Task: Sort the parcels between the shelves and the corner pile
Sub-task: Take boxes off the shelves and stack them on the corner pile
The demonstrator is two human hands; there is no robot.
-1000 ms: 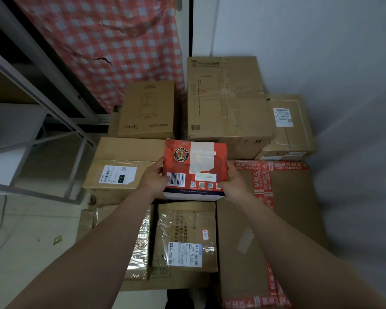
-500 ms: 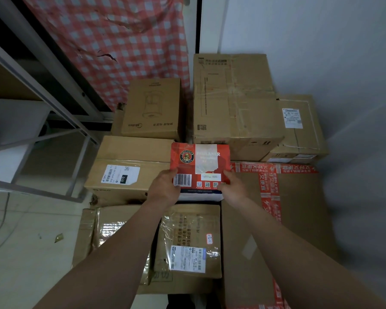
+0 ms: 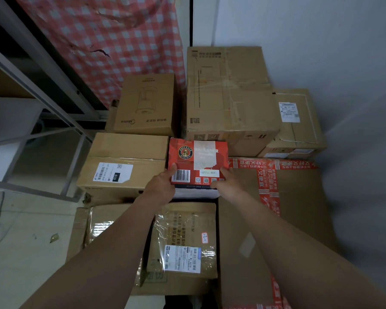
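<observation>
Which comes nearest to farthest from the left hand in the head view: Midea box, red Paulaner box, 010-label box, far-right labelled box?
1. red Paulaner box, gripped by the left hand.
2. 010-label box, just left.
3. Midea box, farther back.
4. far-right labelled box, back right.

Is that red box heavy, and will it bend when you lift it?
Probably stiff: the red box shows square edges while the left hand and right hand hold its near corners. Likely fairly heavy, since both hands are used. Its printed surface looks smooth, maybe slippery.
</observation>
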